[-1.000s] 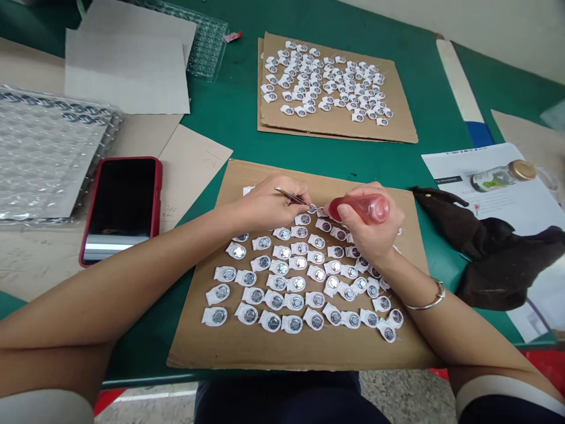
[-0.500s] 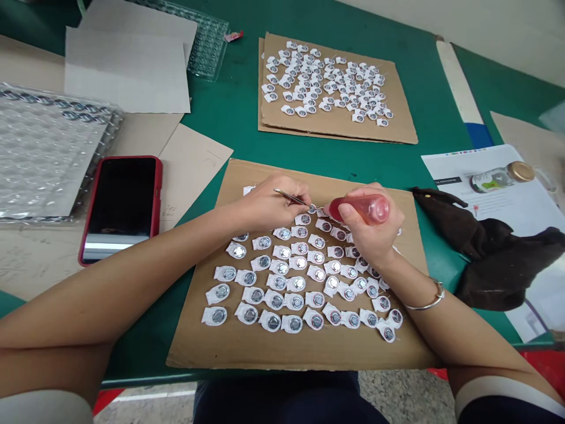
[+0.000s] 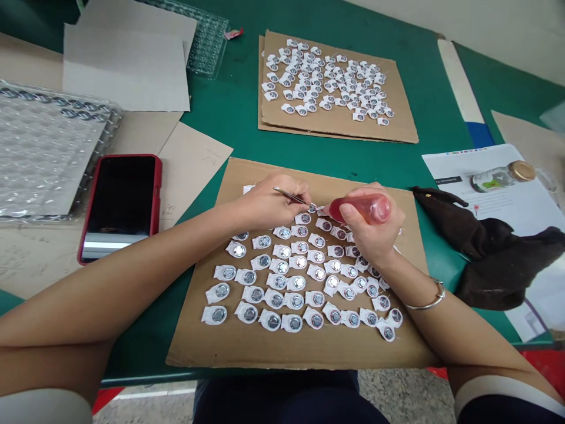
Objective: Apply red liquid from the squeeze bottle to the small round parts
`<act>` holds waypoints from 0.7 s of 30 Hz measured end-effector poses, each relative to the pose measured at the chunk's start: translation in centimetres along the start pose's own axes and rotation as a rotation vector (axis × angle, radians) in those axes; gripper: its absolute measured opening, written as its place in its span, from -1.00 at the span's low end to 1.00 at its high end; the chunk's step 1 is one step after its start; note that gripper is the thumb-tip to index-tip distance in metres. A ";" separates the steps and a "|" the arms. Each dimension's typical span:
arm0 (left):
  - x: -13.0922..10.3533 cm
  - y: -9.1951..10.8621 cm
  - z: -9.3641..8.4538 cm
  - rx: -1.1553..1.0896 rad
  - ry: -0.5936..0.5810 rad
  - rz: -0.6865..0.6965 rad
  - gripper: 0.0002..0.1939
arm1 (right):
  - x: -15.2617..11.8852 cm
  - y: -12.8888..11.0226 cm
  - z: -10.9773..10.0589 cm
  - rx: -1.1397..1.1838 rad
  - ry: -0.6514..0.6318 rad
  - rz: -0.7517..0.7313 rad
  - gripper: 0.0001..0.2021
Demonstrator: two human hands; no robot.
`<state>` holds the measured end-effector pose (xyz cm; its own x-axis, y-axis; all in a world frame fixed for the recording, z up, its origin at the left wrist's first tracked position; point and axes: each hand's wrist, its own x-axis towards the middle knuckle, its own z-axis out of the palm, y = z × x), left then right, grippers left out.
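My left hand [image 3: 269, 205] pinches thin metal tweezers [image 3: 289, 196] whose tips rest on a small round metal part [image 3: 312, 208] at the top of the near cardboard sheet [image 3: 247, 344]. My right hand [image 3: 373, 232] grips a red squeeze bottle [image 3: 359, 208], its nozzle pointing left and almost touching that same part. Several rows of small white-tabbed metal parts [image 3: 282, 282] lie on the sheet under and in front of both hands.
A second cardboard sheet [image 3: 397, 126] with several more parts lies farther back. A red-cased phone [image 3: 121, 203] and clear blister trays [image 3: 39, 153] sit to the left. A dark cloth [image 3: 494, 253], a small glass bottle [image 3: 503, 175] and papers [image 3: 521, 206] lie to the right on the green table [image 3: 229, 118].
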<state>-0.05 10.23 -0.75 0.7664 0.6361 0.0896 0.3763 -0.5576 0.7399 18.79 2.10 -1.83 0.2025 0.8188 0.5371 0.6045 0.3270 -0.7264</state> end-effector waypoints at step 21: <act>-0.1 0.2 -0.1 -0.010 0.022 0.026 -0.90 | -0.1 0.2 0.1 0.084 -0.015 0.049 -0.81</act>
<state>-0.10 10.17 -0.53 0.7643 0.6329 0.1236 0.3508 -0.5689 0.7439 18.81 2.15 -2.05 0.2184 0.8413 0.4945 0.5275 0.3246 -0.7851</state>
